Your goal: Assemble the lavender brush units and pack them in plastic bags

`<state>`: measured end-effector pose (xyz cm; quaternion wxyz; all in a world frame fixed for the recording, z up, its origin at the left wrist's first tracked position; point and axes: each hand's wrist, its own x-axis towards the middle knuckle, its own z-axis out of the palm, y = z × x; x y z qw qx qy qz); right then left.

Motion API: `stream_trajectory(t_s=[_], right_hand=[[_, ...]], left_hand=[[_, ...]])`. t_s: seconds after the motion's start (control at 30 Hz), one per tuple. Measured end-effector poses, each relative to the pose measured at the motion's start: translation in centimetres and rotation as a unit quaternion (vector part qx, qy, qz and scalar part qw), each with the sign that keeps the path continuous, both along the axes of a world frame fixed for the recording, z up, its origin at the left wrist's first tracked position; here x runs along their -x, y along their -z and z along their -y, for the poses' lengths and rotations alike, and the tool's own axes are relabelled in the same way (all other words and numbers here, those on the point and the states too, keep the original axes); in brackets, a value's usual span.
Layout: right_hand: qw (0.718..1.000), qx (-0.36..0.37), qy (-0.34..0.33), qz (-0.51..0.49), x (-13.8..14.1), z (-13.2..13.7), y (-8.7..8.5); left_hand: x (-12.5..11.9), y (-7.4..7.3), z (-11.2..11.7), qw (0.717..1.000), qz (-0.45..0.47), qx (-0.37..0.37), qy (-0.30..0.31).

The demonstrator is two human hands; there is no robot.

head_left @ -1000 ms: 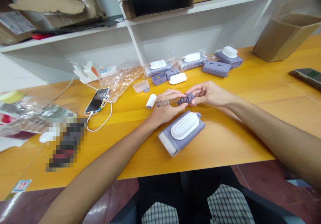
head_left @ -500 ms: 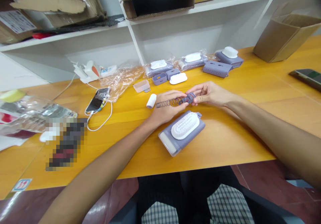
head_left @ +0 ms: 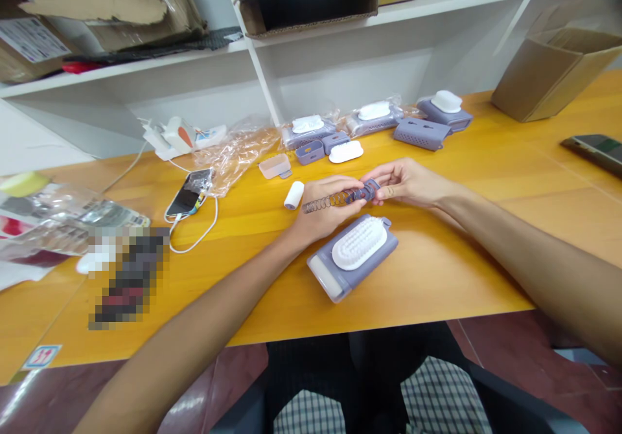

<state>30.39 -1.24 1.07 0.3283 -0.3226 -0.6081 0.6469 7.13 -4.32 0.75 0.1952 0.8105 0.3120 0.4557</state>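
Observation:
My left hand (head_left: pixel 323 210) is closed around a metal coil spring (head_left: pixel 324 202) that sticks out to the left above the orange table (head_left: pixel 437 272). My right hand (head_left: pixel 407 182) pinches a small purple plastic piece (head_left: pixel 365 192) at the spring's right end. Just below both hands lies a purple holder with a white brush (head_left: pixel 353 256) on top. A small white roller (head_left: pixel 293 195) lies to the left of the spring's free end.
Several purple and white brush parts, some bagged, lie along the back (head_left: pixel 374 120). A phone on a cable (head_left: pixel 187 194), crumpled clear plastic (head_left: pixel 238 152), a cardboard box (head_left: pixel 554 71) and a dark tablet (head_left: pixel 595 149) are about. White shelving stands behind.
None of note; both hands stay together on the spring and the purple piece, with only a slight tilt of the spring.

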Motion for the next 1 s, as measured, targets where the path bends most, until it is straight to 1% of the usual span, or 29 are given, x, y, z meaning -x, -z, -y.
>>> stream_trajectory(t_s=[0.13,0.3,0.47,0.63,0.77,0.9,1.0], right_hand=[[1.000,-0.001,-0.005,0.008,0.0,0.0,-0.1],[0.999,0.030,-0.032,-0.002,-0.3,-0.1,0.1],[0.994,0.072,-0.075,-0.038,-0.7,-0.4,0.7],[0.990,0.082,-0.105,-0.049,-1.0,-0.8,1.1],[0.988,0.087,-0.120,-0.047,-1.2,-0.8,1.1],[0.989,0.084,-0.114,-0.046,-1.2,-0.7,0.9],[0.994,0.062,-0.083,-0.031,-0.9,-0.8,0.8]], left_hand=[[0.1,0.0,0.0,1.000,-0.007,-0.009,0.016],[0.3,-0.1,0.0,0.998,-0.008,-0.028,0.048],[0.3,-0.1,0.1,0.998,-0.019,-0.021,0.058],[0.3,-0.2,0.0,0.998,-0.026,-0.009,0.062],[0.4,-0.5,0.2,0.998,-0.023,-0.006,0.064],[0.3,-0.5,0.2,0.997,-0.021,-0.011,0.071],[0.3,-0.1,-0.2,0.999,-0.025,-0.005,0.044]])
